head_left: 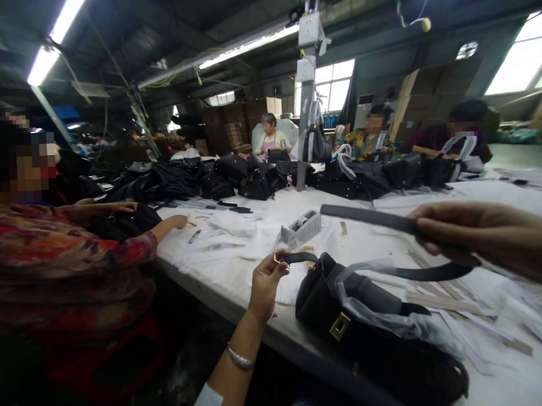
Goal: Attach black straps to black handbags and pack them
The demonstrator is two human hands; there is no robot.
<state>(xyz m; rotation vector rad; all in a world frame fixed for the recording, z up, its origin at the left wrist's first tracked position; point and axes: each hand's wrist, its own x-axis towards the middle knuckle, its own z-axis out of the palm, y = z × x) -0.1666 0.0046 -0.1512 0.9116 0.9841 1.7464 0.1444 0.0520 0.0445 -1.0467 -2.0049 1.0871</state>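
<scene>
A black handbag [378, 337] with a gold clasp lies at the table's front edge, its handle [355, 298] wrapped in clear plastic. Left of the bag, my left hand [267, 283] pinches a gold buckle [280, 258] at the end of a short black strap joined to the bag. My right hand [472, 226] grips a long black strap [367, 216] over the bag's right side. That strap's free end points left toward the buckle, apart from it, while its other part loops back down to the bag.
A grey tape dispenser [302, 228] stands beyond the bag. Cardboard strips [444, 303] and plastic scraps litter the white table [254, 234]. Black bags [246, 174] are heaped behind, around a metal post [302, 171]. A co-worker in a patterned top [65, 262] sits at the left; others sit across.
</scene>
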